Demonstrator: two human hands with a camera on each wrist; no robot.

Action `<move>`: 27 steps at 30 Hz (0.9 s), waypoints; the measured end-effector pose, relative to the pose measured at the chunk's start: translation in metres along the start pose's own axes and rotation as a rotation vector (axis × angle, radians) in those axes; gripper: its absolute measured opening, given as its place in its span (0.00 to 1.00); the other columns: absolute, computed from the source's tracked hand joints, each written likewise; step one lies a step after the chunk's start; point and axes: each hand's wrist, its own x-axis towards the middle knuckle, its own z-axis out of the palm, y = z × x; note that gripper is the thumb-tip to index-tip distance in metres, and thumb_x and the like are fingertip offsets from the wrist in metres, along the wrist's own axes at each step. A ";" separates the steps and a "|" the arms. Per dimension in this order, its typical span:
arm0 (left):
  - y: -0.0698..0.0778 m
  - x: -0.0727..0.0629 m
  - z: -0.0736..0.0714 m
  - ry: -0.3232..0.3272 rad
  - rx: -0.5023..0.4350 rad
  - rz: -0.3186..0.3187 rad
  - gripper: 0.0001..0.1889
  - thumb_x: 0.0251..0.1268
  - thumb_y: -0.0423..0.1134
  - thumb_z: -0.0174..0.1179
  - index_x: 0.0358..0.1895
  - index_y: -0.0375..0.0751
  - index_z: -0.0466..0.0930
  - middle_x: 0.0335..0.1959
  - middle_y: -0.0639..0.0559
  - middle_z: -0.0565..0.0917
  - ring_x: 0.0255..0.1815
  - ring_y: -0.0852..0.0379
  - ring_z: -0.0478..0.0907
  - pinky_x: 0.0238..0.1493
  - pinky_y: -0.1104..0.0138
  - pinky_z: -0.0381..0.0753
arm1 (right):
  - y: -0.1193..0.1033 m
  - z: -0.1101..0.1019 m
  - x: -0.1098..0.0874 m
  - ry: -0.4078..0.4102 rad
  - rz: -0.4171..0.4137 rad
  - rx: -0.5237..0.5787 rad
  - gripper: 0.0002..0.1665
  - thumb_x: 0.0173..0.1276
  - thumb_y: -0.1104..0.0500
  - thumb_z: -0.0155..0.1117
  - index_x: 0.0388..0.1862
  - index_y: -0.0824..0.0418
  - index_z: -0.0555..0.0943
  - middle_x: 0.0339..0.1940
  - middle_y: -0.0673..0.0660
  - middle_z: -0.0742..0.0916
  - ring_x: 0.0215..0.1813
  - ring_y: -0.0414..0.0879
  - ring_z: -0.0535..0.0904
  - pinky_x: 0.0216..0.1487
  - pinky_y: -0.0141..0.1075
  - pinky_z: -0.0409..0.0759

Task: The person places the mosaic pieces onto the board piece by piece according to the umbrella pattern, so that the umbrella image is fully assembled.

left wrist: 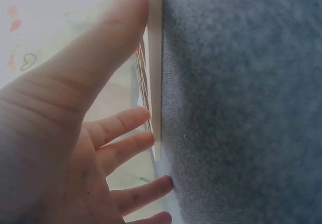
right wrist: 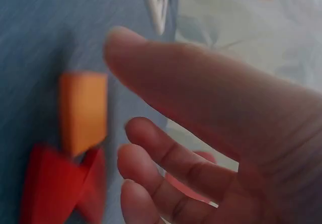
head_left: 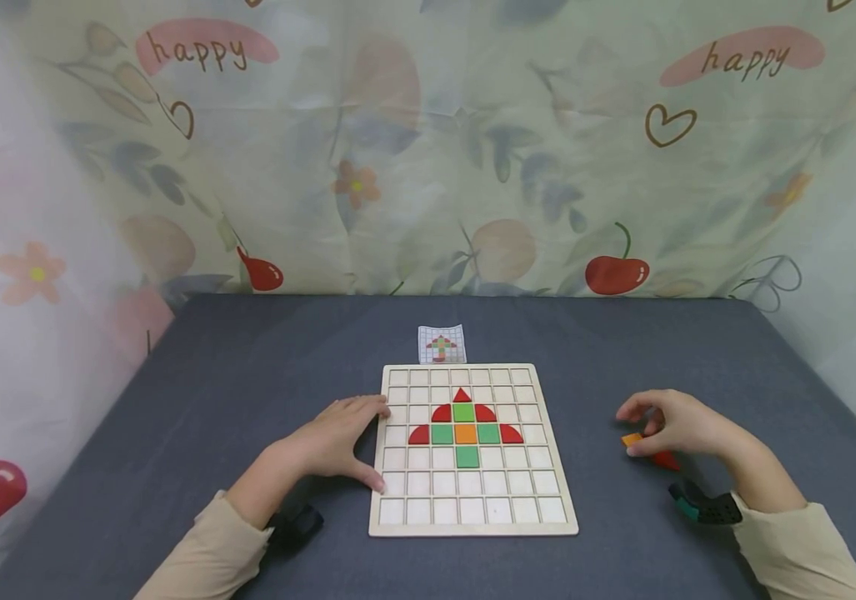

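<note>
A pale wooden grid board (head_left: 476, 508) lies on the table, with red, green and orange pieces forming a tree-like or arrow-like pattern. My left hand (head_left: 337, 437) rests at its left edge, thumb and fingers spread; the left wrist view shows the thumb and fingertips against the board's side (left wrist: 155, 73). To the right of the board, my right hand (head_left: 675, 423) hovers over loose pieces. In the right wrist view an orange block (right wrist: 84, 113) and red pieces (right wrist: 53, 183) lie beside the fingers, and a gap separates thumb and fingers with nothing between them.
A small printed card (head_left: 442, 343) showing a coloured grid pattern stands or lies at the board's far edge. Grey cloth covers the table (head_left: 285, 350). Behind it hangs a patterned curtain (head_left: 428, 167).
</note>
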 end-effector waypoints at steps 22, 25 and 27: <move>0.001 0.000 -0.002 -0.025 -0.008 -0.003 0.47 0.36 0.61 0.73 0.62 0.42 0.65 0.70 0.43 0.63 0.71 0.44 0.59 0.71 0.49 0.56 | 0.000 0.010 0.001 0.085 -0.136 -0.095 0.15 0.53 0.51 0.73 0.36 0.55 0.81 0.34 0.48 0.81 0.30 0.30 0.70 0.30 0.27 0.72; 0.001 0.000 -0.002 -0.021 -0.010 -0.001 0.47 0.36 0.61 0.73 0.62 0.41 0.65 0.70 0.43 0.63 0.71 0.44 0.59 0.71 0.49 0.56 | -0.008 0.012 0.005 0.101 -0.127 -0.083 0.15 0.53 0.51 0.72 0.38 0.56 0.80 0.35 0.49 0.82 0.29 0.28 0.71 0.30 0.27 0.74; 0.001 0.000 -0.002 -0.018 -0.010 0.000 0.47 0.36 0.61 0.73 0.61 0.41 0.65 0.70 0.43 0.63 0.71 0.44 0.59 0.71 0.48 0.56 | -0.013 0.014 0.007 0.119 -0.143 -0.074 0.15 0.54 0.53 0.72 0.38 0.56 0.80 0.34 0.50 0.83 0.28 0.28 0.72 0.30 0.27 0.75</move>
